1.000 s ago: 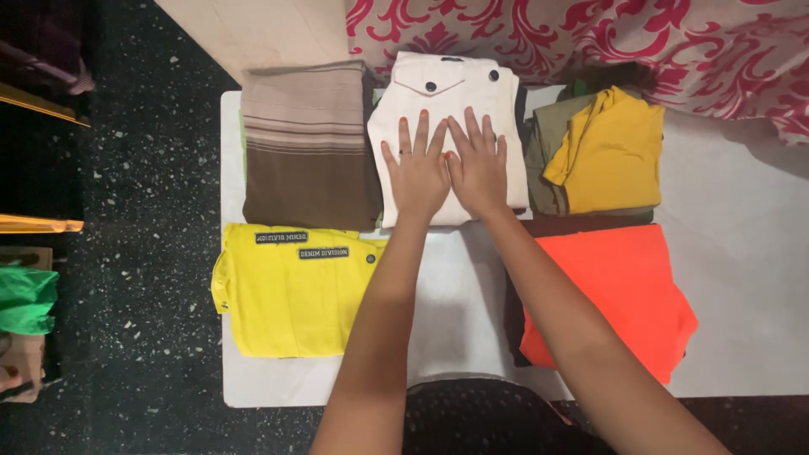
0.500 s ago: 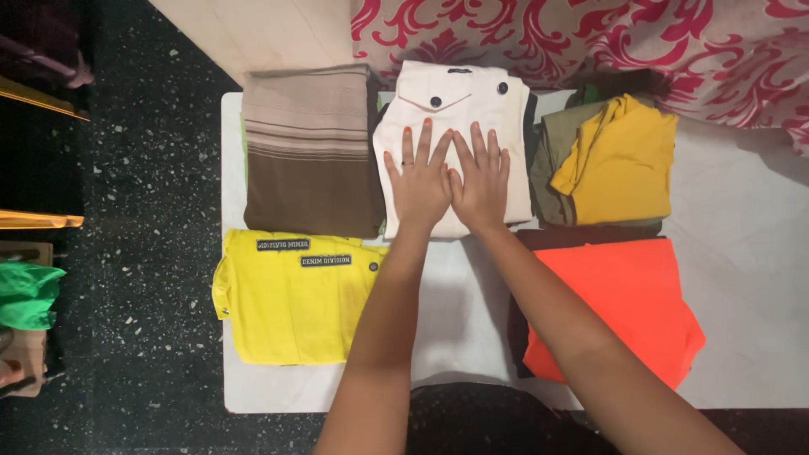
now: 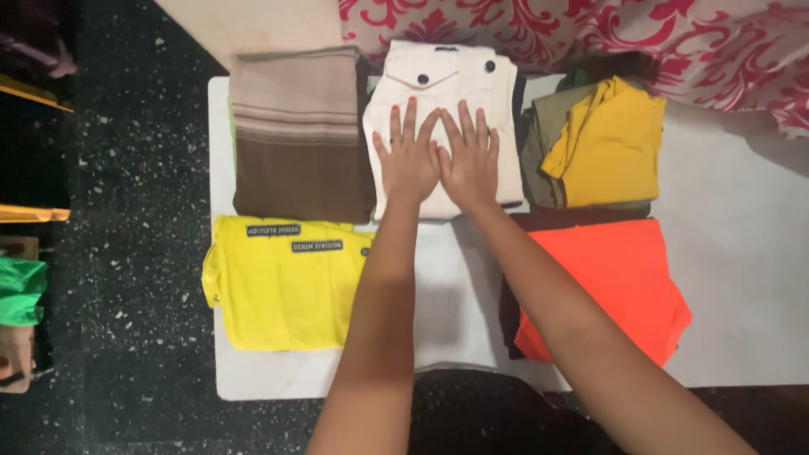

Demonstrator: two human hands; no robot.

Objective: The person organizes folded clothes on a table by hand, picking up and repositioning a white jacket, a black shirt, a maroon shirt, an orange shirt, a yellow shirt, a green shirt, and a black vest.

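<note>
A folded cream shirt [image 3: 438, 72] with dark buttons lies at the far middle of a white table [image 3: 742, 253]. My left hand [image 3: 407, 160] and my right hand [image 3: 468, 160] rest flat on it side by side, fingers spread and pointing away from me, thumbs touching. Neither hand grips anything; both palms lie on the cloth. The lower half of the shirt is hidden under my hands.
A folded brown striped cloth [image 3: 295, 135] lies left of the cream shirt. A yellow shirt [image 3: 282, 282] is at near left, an orange garment [image 3: 615, 278] at near right, a mustard top on olive cloth [image 3: 602, 143] at far right. Red-patterned fabric [image 3: 640, 34] lies beyond. Dark speckled floor [image 3: 135, 211] is on the left.
Both hands stay flat on the cream shirt, close together. The whole view has shifted slightly as my head moved.
</note>
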